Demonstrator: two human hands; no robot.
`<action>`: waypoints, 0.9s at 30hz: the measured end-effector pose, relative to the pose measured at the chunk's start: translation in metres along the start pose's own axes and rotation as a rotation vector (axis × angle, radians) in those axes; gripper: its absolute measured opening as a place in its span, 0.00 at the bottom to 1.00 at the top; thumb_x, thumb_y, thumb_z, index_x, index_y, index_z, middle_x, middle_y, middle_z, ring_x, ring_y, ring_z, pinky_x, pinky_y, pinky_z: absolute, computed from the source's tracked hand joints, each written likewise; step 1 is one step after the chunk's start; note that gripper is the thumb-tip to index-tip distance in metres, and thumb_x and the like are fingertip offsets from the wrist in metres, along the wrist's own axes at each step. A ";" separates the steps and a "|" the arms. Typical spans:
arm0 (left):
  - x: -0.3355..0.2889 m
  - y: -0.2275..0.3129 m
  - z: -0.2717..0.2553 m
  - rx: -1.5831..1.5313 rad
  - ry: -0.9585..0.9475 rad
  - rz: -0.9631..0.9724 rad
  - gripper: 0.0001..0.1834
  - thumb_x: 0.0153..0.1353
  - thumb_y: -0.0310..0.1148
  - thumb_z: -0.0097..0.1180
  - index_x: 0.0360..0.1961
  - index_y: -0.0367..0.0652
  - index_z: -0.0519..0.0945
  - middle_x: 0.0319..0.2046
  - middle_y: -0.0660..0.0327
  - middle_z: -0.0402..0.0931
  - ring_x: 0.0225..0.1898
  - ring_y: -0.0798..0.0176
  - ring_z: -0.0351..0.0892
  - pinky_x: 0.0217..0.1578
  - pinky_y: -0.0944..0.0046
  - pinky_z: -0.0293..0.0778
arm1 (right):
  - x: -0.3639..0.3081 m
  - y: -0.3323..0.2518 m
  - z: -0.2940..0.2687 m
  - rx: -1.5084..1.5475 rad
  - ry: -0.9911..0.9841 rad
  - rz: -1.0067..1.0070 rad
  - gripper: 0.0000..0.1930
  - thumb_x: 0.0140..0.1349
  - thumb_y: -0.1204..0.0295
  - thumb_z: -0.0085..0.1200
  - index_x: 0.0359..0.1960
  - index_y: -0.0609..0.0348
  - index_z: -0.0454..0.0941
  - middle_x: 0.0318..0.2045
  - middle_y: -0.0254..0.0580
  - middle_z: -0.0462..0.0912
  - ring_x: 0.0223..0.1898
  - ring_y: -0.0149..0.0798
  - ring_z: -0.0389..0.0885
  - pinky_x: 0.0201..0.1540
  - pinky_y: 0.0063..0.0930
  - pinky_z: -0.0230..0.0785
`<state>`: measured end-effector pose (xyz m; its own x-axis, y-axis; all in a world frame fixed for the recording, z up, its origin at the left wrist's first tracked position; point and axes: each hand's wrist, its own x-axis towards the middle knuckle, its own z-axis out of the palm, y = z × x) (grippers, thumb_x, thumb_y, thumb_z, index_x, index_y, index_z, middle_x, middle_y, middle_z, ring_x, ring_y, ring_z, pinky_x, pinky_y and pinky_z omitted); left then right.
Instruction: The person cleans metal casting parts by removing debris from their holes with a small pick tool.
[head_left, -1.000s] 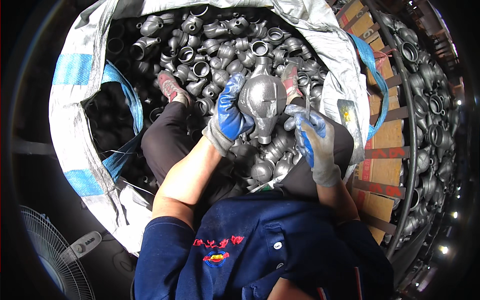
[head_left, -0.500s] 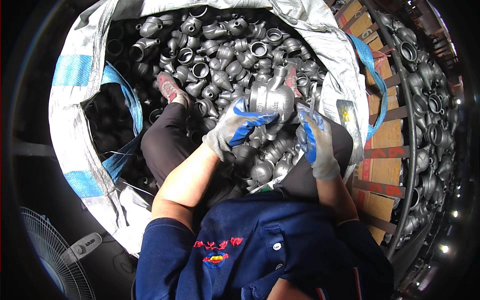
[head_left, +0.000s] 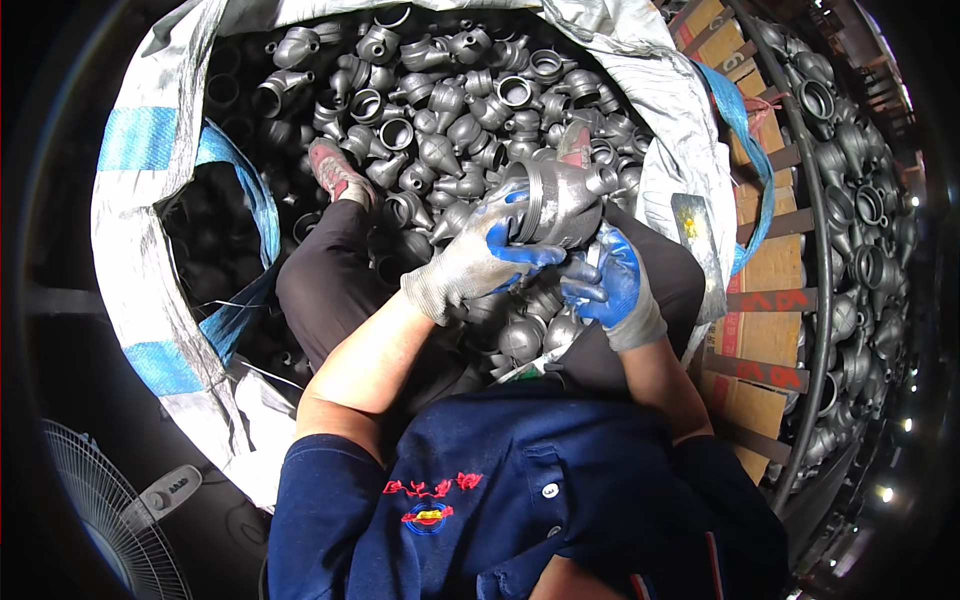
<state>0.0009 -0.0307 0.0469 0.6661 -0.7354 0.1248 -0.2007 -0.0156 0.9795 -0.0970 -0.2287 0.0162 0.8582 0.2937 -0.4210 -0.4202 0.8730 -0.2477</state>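
Note:
Gloved in grey with a blue coating, my left hand [head_left: 490, 245] is closed round a grey plastic housing [head_left: 570, 205]. It is a bulbous fitting with a screw-threaded collar toward my palm and a short spout at the upper right. My right hand [head_left: 615, 285], in a matching glove, is closed just below the housing's lower right side. A thin, pale blade-like tool [head_left: 594, 250] shows between its fingers; most of it is hidden by the glove.
Many similar grey housings [head_left: 440, 150] fill the large white bulk bag [head_left: 140, 250] around my legs. Blue straps [head_left: 250, 190] loop from its sides. At right stands a slatted crate wall [head_left: 765, 300] with more housings beyond. A fan [head_left: 105, 510] is at lower left.
My left hand has turned the housing so its spout points right instead of up. My right hand has moved left and down, close under it, and the tool's blade is less visible.

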 end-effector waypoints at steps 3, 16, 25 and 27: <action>-0.001 0.002 -0.001 0.014 0.026 0.012 0.24 0.53 0.31 0.68 0.52 0.37 0.78 0.41 0.61 0.82 0.40 0.70 0.79 0.44 0.67 0.75 | 0.005 -0.005 0.003 0.051 -0.025 -0.009 0.22 0.71 0.54 0.33 0.49 0.56 0.74 0.18 0.35 0.69 0.12 0.30 0.60 0.15 0.25 0.57; -0.003 0.009 -0.009 -0.271 -0.058 -0.239 0.18 0.55 0.28 0.66 0.48 0.37 0.80 0.37 0.62 0.83 0.37 0.74 0.78 0.41 0.71 0.74 | 0.008 -0.006 -0.003 -0.061 0.046 -0.173 0.13 0.70 0.65 0.38 0.44 0.56 0.75 0.26 0.38 0.78 0.12 0.26 0.62 0.14 0.17 0.57; -0.002 -0.011 -0.006 -0.515 0.025 -0.025 0.18 0.57 0.24 0.61 0.50 0.36 0.78 0.41 0.63 0.81 0.40 0.72 0.80 0.42 0.70 0.76 | 0.009 -0.016 0.004 -0.137 0.127 -0.189 0.12 0.70 0.67 0.40 0.46 0.57 0.74 0.31 0.39 0.81 0.18 0.25 0.67 0.16 0.17 0.57; -0.005 -0.008 -0.007 -0.452 -0.011 -0.077 0.16 0.62 0.24 0.54 0.52 0.36 0.77 0.45 0.64 0.80 0.46 0.69 0.79 0.47 0.67 0.75 | 0.007 -0.019 0.010 -0.324 0.043 -0.229 0.15 0.71 0.64 0.42 0.51 0.61 0.72 0.36 0.46 0.80 0.21 0.28 0.69 0.20 0.21 0.62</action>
<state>0.0044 -0.0222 0.0390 0.6588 -0.7507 0.0495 0.1839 0.2246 0.9569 -0.0801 -0.2392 0.0263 0.9303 0.0832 -0.3573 -0.2966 0.7439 -0.5989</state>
